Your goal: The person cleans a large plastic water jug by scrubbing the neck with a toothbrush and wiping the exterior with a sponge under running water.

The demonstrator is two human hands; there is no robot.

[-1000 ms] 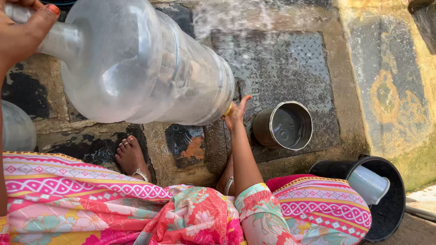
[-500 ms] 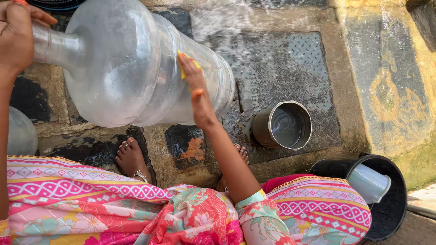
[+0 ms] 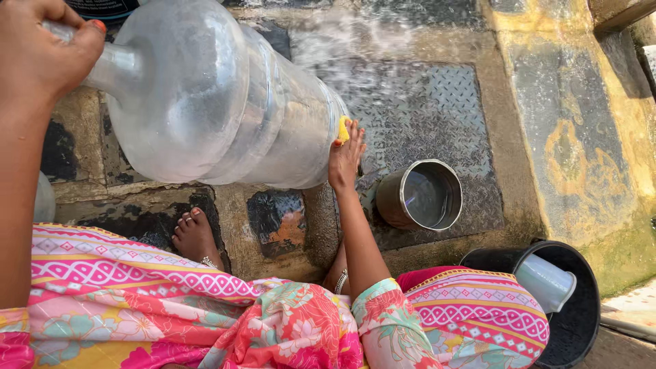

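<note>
Above the person's lap, one large clear plastic water jug (image 3: 219, 96) was held on its side, neck toward the upper left edge of the frame. It served as the landmark. One left hand (image 3: 44, 51) was closed around the jug's neck, fingers curled tight about it; the mouth of the jug was hidden under that hand. One right hand (image 3: 345, 154) was at the jug's base end, fingers pressed together and holding one small yellow scrubber (image 3: 343, 128) against the base rim. Most of the scrubber was covered by the fingers, so its shape could not be made out.

Just right of the jug's base and below it stood one round steel pot (image 3: 418, 195), open-topped, on a wet metal chequer plate (image 3: 437, 102). Well to the lower right of the jug sat one black bucket (image 3: 581, 328), partly cut off by the patterned garment, with one pale plastic mug (image 3: 545, 281) lying inside it. Below the jug, one bare foot (image 3: 195, 236) with a toe ring and anklet rested on the stone paving; a second foot beneath the right forearm was mostly hidden, only an anklet showing. Left of the jug, at the frame edge, one pale rounded object (image 3: 42, 201) was cut off, possibly another container.
</note>
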